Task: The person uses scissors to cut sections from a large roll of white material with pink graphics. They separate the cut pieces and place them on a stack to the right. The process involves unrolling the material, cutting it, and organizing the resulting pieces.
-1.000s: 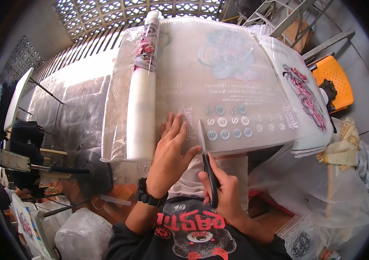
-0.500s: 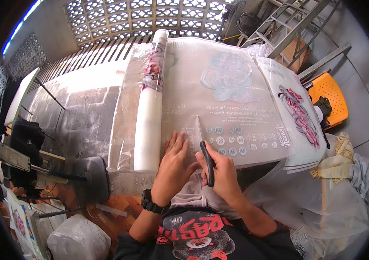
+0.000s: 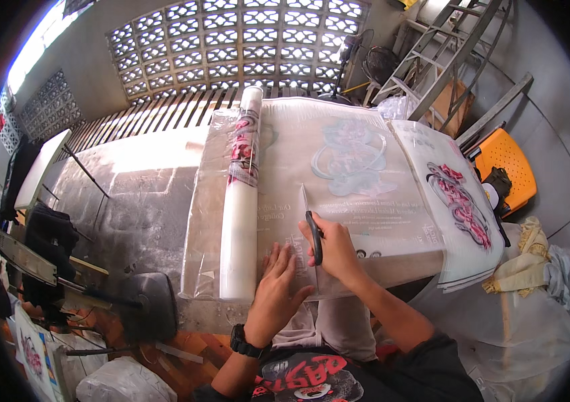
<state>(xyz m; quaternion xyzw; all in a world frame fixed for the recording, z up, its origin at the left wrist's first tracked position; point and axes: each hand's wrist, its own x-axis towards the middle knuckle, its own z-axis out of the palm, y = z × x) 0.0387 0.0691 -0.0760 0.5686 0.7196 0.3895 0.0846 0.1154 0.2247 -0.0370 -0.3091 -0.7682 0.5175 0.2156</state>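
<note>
My right hand (image 3: 336, 248) is closed around the black handles of a pair of scissors (image 3: 315, 238), whose blades point away from me over a translucent printed film sheet (image 3: 285, 144). A slit in the film runs from the scissors toward the near edge. To the right of it, the near part of the sheet is lifted and hides most of the small round emblems. My left hand (image 3: 275, 281), with a black watch on its wrist, lies flat with fingers spread on the film, left of the slit. Beside it stretches a film roll (image 3: 239, 244) with a red and grey print.
Printed sheets (image 3: 456, 208) lie in a stack on the right of the table (image 3: 141, 194). An orange chair (image 3: 513, 167) and a ladder (image 3: 442, 63) stand beyond them. Crumpled cloth (image 3: 523, 261) is at the right; a dark padded stool (image 3: 148, 305) is at the near left.
The scissors and my right hand have moved farther away along the film. The near right part of the sheet has risen. The whole view has tilted up, so the table sits lower in it.
</note>
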